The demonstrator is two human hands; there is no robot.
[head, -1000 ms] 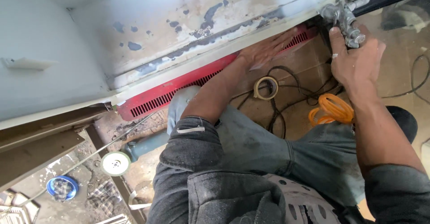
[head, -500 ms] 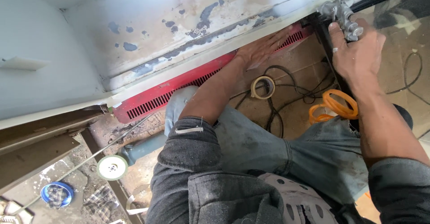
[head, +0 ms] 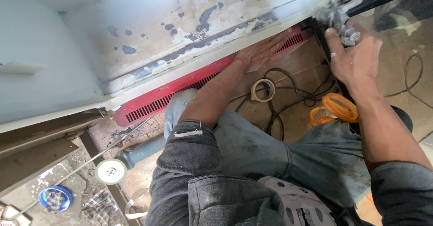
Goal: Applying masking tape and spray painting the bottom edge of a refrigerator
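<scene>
My right hand (head: 354,59) grips a metal spray gun (head: 336,16) at the top right, its nozzle aimed at the lower edge of a pale, patchy cabinet panel (head: 180,23) with dark blue-grey spots. My left hand (head: 261,52) lies flat, fingers spread, on the red slotted grille (head: 153,104) that runs beneath the panel. My knees in grey trousers fill the lower middle.
A roll of masking tape (head: 264,89) lies on brown cardboard among black cables (head: 288,99). A coiled orange hose (head: 336,108) sits by my right knee. An angle grinder with a white disc (head: 111,170) lies lower left, near a blue bowl (head: 54,197).
The view has drifted slightly, with the spray gun now higher at the top edge. My left hand stays flat on the red grille.
</scene>
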